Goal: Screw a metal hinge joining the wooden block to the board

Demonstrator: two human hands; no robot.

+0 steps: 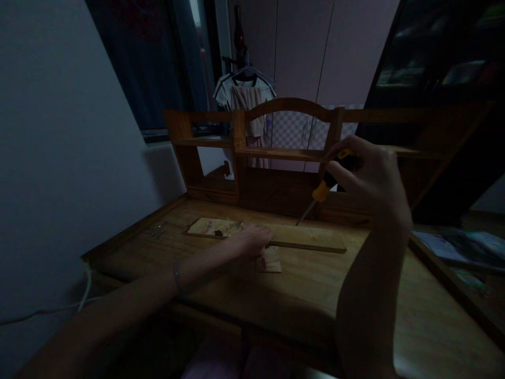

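My right hand (366, 171) is raised over the desk, its fingers closed round the handle of a screwdriver (322, 189) with a yellow and black grip. The thin shaft slants down to the left, and its tip is near the back edge of a long flat wooden board (307, 236). My left hand (254, 238) is closed over the middle of that board. A stained, darker patch shows on the board's left part. Under the near side of the board, by my left fingers, a small wooden piece (271, 260) sticks out toward me.
Small metal bits (158, 230) lie on the left of the wooden desk (315, 295). A wooden shelf unit (282, 153) rises along its back. A white cable (86, 289) hangs at the left edge; papers (461, 247) lie to the right. Light in the room is dim.
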